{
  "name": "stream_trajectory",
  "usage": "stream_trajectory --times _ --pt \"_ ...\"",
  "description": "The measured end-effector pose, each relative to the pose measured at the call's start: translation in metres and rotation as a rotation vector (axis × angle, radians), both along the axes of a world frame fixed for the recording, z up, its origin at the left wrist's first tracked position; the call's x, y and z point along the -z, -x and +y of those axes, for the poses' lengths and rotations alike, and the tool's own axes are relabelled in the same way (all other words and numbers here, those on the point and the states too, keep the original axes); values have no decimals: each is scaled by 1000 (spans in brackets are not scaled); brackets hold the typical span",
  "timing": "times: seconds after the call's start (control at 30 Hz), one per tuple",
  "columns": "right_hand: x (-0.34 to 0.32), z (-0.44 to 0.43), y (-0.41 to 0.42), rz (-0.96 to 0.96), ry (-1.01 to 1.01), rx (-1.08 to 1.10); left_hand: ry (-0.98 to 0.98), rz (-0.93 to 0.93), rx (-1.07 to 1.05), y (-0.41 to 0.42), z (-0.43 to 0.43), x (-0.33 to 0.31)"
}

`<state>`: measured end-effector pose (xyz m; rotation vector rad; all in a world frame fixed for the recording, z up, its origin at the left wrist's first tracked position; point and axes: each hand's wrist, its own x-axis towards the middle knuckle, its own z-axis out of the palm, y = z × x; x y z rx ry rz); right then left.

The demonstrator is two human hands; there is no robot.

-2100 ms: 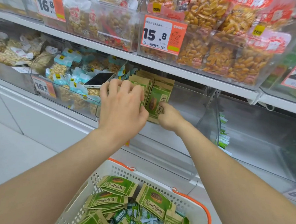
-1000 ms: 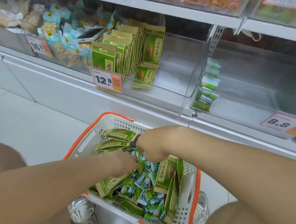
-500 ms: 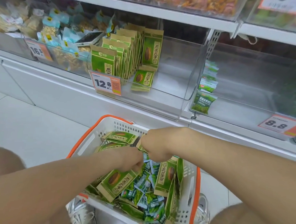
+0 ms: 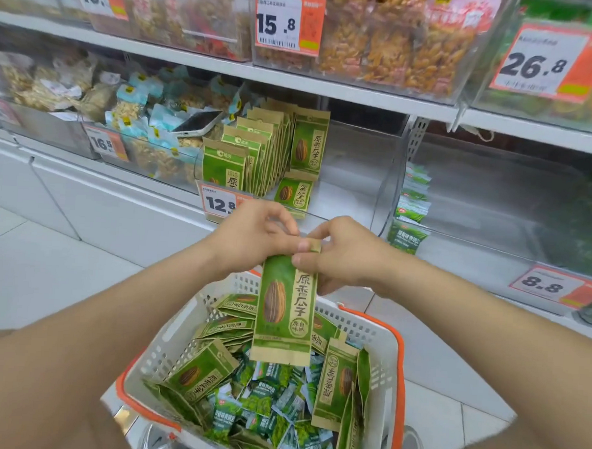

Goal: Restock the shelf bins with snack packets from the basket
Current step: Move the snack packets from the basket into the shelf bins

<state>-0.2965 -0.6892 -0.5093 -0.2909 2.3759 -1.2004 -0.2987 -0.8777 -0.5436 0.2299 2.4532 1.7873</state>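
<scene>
Because we pinch the packet [image 4: 285, 309] only by its top edge, a slip of either grip could drop it into the basket [image 4: 392, 366], among the small green sachets [image 4: 264, 401], and we would have to fish it out. Our left hand [image 4: 252, 237] nips the top left corner between thumb and fingertips, with the other fingers loosely curled. Our right hand [image 4: 344, 257] nips the top right corner the same way, so neither hand is spread.

The packet hangs upright just above the basket, printed face towards us, clear of the loose packets lying inside. Above and beyond the basket sits the bin [image 4: 352, 179], where a row [image 4: 257, 153] of like packets stands on edge and one lies flat in front. We judge that the row could topple if a new packet is pushed in carelessly, since nothing seems to prop its right end. A phone [image 4: 199, 121] rests on stock up and left of the basket, where a stray elbow might knock it.
</scene>
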Motion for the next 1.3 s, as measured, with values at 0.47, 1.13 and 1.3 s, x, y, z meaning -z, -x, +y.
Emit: stream_trajectory --times 0.47,1.13,1.3 --pt "-4 -21 24 357 362 416 -244 84 -395 10 6 -25" --pt "43 -47 185 -21 154 631 876 603 -578 80 -44 -38" --pt "55 -58 211 -32 17 548 962 550 -594 89 -47 -32"
